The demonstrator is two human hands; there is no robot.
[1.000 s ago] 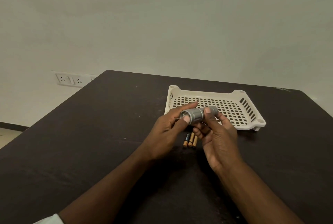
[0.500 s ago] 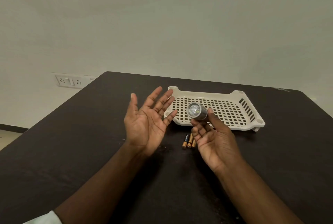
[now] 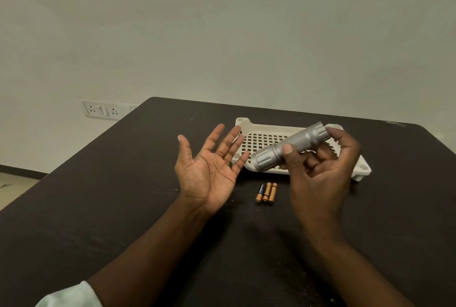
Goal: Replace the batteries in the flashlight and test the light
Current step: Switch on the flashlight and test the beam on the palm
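My right hand (image 3: 320,171) grips a silver flashlight (image 3: 291,150) by its knurled barrel, thumb on the near side and fingers curled behind. The flashlight lies tilted above the tray, its wide head pointing down-left toward my left palm. My left hand (image 3: 209,171) is held up with the palm facing right and the fingers spread, holding nothing. Three copper-and-black batteries (image 3: 266,192) lie side by side on the dark table (image 3: 123,208), just in front of the tray and between my hands.
A cream perforated plastic tray (image 3: 362,166) stands on the table behind my hands. A wall socket panel (image 3: 101,109) sits on the pale wall at the left. The table's left edge runs diagonally past my left forearm.
My left hand let go of the flashlight and spread out palm-up. My right hand turned the flashlight from lens-toward-me to lying sideways, head aimed at the left palm.
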